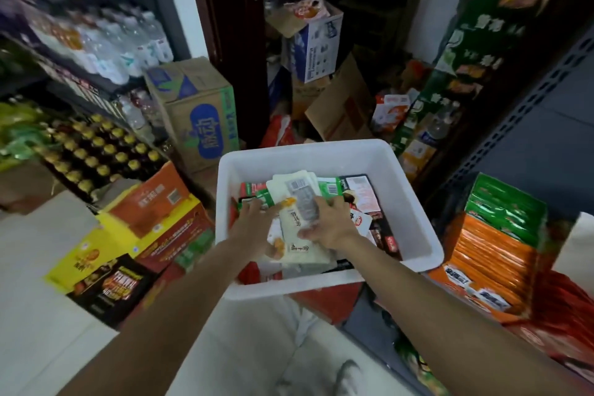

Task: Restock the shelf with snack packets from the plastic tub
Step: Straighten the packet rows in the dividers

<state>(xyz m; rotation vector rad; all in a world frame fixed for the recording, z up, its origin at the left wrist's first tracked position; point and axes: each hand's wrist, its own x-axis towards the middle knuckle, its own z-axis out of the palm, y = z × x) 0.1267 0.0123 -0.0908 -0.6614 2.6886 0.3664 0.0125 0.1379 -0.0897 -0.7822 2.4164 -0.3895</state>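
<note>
1. Dark metal shelf unit with perforated upright (527, 125) on the right; its lower level holds upright rows of orange and green foil packets (495, 235). Second shelving rack of bottled drinks (106, 45) on the left, cardboard cartons (193, 112) stacked beyond.
2. White rectangular plastic tub (414, 202) in the centre, just left of the shelf, roughly half full of loose mixed snack packets (363, 199): green, red, black, white.
3. Stack of flat cream-white snack packets with orange print (295, 235) lies on top of the pile, inside the tub toward its near wall.
4. Right hand (324, 225) grips that stack from the right, fingers (316, 202) curled over its top face. Left hand (254, 219) reaches in beside it, fingers spread and roughly straight, touching the stack's left edge and the green packets underneath; motion blur, contact not certain.
5. Handling, judged: packets look light, soft, glossy film, so they'll likely slide against each other and fan out. Best taken as a squared bundle, pinched across the short sides near the middle, other hand supporting beneath; contents probably crushable, so grip gently.
</note>
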